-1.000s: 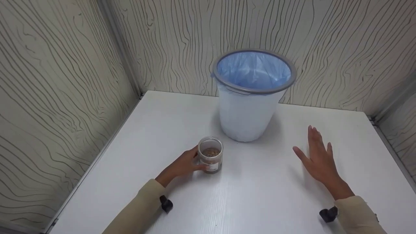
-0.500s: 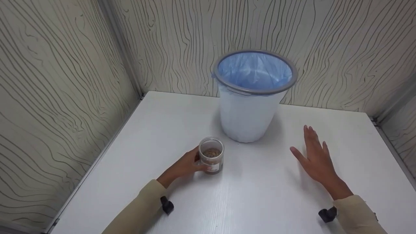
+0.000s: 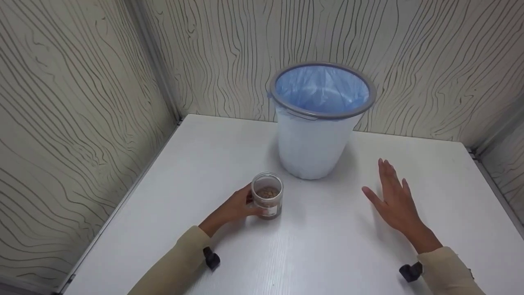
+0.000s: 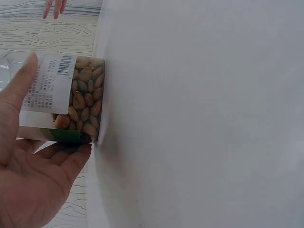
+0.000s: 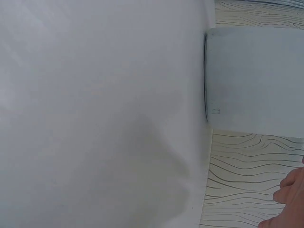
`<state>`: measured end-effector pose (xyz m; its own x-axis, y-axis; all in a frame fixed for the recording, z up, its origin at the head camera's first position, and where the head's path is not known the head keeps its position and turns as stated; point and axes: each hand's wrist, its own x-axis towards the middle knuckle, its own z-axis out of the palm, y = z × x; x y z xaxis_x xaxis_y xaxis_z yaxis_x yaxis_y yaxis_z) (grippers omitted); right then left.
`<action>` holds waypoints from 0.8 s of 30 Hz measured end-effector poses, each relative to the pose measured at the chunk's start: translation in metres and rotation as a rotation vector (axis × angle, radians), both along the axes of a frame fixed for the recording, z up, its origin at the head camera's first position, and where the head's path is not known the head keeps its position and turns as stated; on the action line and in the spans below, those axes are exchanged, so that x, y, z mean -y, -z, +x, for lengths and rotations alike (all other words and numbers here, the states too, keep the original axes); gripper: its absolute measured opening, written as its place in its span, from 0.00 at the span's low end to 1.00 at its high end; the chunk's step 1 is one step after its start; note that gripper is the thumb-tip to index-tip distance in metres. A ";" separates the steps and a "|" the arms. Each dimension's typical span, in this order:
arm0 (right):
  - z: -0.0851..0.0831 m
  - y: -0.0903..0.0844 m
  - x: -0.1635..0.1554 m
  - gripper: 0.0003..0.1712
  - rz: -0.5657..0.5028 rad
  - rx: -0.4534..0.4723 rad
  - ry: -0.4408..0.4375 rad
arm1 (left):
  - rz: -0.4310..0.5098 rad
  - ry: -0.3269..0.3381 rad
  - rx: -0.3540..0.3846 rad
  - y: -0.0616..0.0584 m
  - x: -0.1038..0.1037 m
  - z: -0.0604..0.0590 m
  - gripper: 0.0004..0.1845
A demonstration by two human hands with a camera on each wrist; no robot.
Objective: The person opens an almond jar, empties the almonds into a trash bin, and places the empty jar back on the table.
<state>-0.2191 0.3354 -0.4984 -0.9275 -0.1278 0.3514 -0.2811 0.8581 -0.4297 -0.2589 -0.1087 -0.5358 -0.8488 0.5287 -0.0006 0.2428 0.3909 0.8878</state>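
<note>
A clear jar (image 3: 268, 196) of almonds stands upright on the white table, its top uncovered. My left hand (image 3: 237, 206) grips it from the left side, thumb in front and fingers behind. In the left wrist view the almonds (image 4: 88, 95) show through the wall beside a white barcode label (image 4: 50, 80), with the left hand's thumb (image 4: 23, 78) lying on the label. To the right, my right hand (image 3: 395, 200) hovers over the table with fingers extended and holds nothing. Only part of that right hand (image 5: 290, 202) enters the right wrist view.
A white bin (image 3: 313, 143) with a grey rim and a blue liner (image 3: 319, 88) stands behind the jar, near the back wall. The white table (image 3: 319, 246) is bordered by wood-patterned panels (image 3: 229, 53) at the back and sides.
My right hand has drifted slightly left, its fingers still extended. My left hand keeps its grip on the jar, which has stayed in place; the view has shifted very slightly.
</note>
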 end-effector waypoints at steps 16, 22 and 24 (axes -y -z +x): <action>0.002 0.003 -0.004 0.51 -0.012 0.002 -0.005 | 0.086 0.015 0.021 0.002 -0.008 -0.001 0.52; 0.002 0.004 -0.005 0.51 -0.021 -0.010 -0.016 | 0.159 0.040 0.038 0.003 -0.012 -0.003 0.53; 0.003 0.003 -0.006 0.51 -0.022 -0.011 -0.017 | 0.165 0.036 0.039 0.003 -0.014 -0.004 0.54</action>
<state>-0.2165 0.3409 -0.5018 -0.9215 -0.1353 0.3641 -0.2998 0.8437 -0.4453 -0.2625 -0.0950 -0.5389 -0.8307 0.5539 0.0567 0.2184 0.2304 0.9483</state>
